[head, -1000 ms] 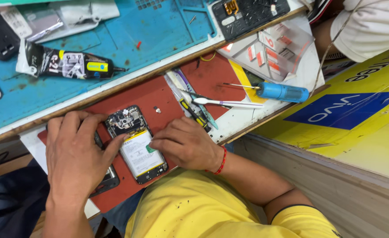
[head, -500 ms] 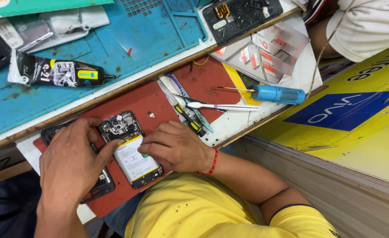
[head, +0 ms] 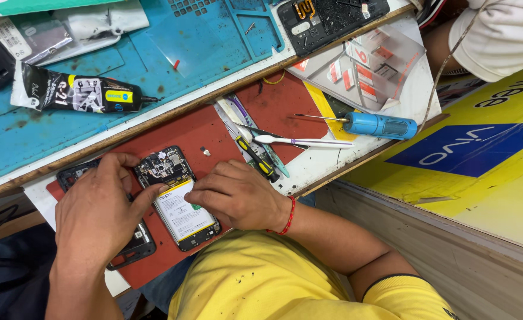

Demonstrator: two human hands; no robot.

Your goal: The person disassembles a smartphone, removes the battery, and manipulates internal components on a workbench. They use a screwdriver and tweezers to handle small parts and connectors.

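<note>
An opened phone [head: 177, 198] with its back off lies on a red mat [head: 196, 133], showing a circuit board at its top and a white battery below. My left hand [head: 98, 213] rests at the phone's left side, thumb and finger touching its upper left edge. My right hand [head: 237, 195] lies at the phone's right side with fingertips pressed on the battery's right edge. A black phone frame [head: 132, 244] sits partly hidden under my left hand. A tiny metal part [head: 205, 152] lies on the mat above my right hand.
A blue-handled screwdriver [head: 380, 125], white spudger [head: 303, 141] and black-and-yellow tool [head: 255, 159] lie right of the mat. A black glue tube [head: 77, 93] rests on the blue work mat [head: 214, 35]. Another person's white sleeve [head: 504, 35] shows top right. Yellow cardboard [head: 469, 166] lies beyond the desk edge.
The view has shifted slightly. My right hand's fingers slid down onto the battery's right edge, while my left hand kept its place at the phone's left side.
</note>
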